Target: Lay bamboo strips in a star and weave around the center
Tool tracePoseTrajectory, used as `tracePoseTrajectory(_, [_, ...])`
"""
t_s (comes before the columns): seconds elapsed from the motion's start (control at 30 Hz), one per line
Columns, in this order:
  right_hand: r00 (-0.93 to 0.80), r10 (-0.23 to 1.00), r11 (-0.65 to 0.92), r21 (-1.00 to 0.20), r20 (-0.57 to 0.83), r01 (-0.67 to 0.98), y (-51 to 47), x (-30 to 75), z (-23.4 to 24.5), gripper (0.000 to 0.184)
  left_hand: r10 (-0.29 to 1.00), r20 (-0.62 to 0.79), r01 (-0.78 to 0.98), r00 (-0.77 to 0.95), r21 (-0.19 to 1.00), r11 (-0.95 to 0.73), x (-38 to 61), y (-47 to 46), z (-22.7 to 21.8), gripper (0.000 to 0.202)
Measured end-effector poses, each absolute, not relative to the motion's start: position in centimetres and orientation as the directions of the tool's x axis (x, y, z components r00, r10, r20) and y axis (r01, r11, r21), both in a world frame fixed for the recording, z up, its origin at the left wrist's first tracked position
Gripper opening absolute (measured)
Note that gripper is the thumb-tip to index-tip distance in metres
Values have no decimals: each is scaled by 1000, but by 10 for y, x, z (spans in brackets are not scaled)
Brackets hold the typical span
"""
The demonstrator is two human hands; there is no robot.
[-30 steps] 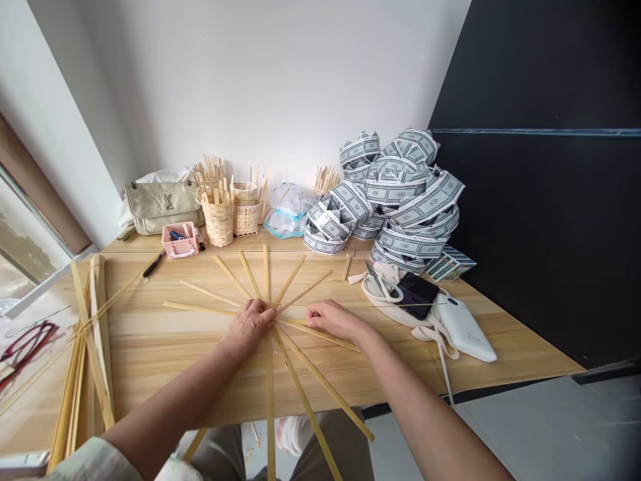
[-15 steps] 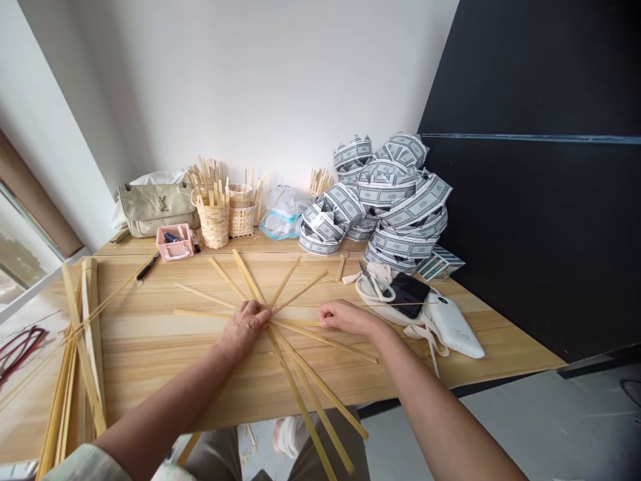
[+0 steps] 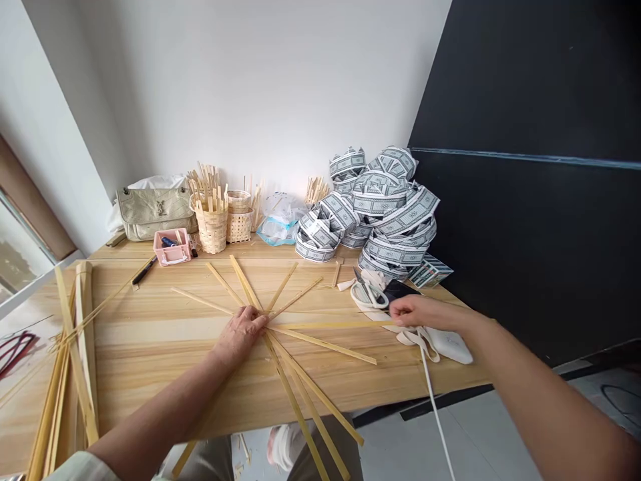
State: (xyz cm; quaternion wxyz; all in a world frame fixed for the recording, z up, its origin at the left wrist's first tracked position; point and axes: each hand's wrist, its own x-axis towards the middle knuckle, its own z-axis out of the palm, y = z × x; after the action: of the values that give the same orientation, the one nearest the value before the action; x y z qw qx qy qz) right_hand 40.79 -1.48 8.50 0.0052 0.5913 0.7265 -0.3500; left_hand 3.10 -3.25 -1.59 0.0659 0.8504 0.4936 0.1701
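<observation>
Several pale bamboo strips (image 3: 320, 345) fan out like spokes on the wooden table, some running past its front edge. My left hand (image 3: 244, 329) presses down on their crossing point, fingers bent and closed over the strips, so the crossing itself is hidden. Farther right, my right hand (image 3: 408, 310) is closed in a pinch on one thin bamboo strip (image 3: 340, 325), which stretches nearly level from under my left hand. Beneath and beside my right hand lie a dark phone (image 3: 399, 290), a white power bank (image 3: 453, 346) and a cloth strap (image 3: 425, 344).
White-handled scissors (image 3: 369, 294) lie behind the right hand. Along the back stand a beige bag (image 3: 156, 214), a pink box (image 3: 172, 248), woven baskets (image 3: 212, 232) and a pile of patterned paper bands (image 3: 383, 200). A bundle of long strips (image 3: 64, 361) lies at left.
My right hand has moved well to the right, drawing the pinched strip out over the phone. The strip's end at the left of the crossing has gone from view. My left hand stays at the crossing.
</observation>
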Motion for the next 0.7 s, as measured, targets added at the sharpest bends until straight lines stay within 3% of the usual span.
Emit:
tracePoseTrajectory(0.23, [-46,875,-258,-545,-482,798,-51,501,132,17,862,228,817,452,283,-503,31,-31,-18,20])
tracePoseTrajectory(0.33, [10,890,-361,-690,-456,628,-82,518,147,22,865,223,817,450,288,-499,31,-31,-17,22])
tracePoseTrajectory(0.5, [97,936,-342,-807,-339,481,-112,503,129,26,850,246,802,465,290,-523,29,-31,-18,24])
tracePoseTrajectory(0.7, [133,936,-347,-793,-325,501,-115,494,86,28,857,251,793,450,328,-513,28,-29,-22,26])
